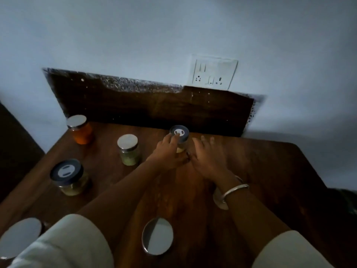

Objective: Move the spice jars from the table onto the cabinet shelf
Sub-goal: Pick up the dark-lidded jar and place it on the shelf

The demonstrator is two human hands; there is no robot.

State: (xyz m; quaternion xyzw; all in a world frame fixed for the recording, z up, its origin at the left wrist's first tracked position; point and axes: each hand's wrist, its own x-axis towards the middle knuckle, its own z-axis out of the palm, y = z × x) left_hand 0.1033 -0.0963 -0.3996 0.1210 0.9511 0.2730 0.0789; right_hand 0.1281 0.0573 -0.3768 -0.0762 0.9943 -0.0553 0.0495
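Our left hand [167,149] has its fingers curled around the dark-lidded spice jar [179,136], which stands at the far middle of the wooden table [260,171]. Our right hand [207,154] lies open and flat just right of it. Further left stand the orange jar [81,130] and the green-spice jar [129,149].

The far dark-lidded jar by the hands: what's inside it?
The far dark-lidded jar shows a pale yellowish layer low in the glass. The left hand covers its left side, so the fill level cannot be judged. The right hand lies beside it.
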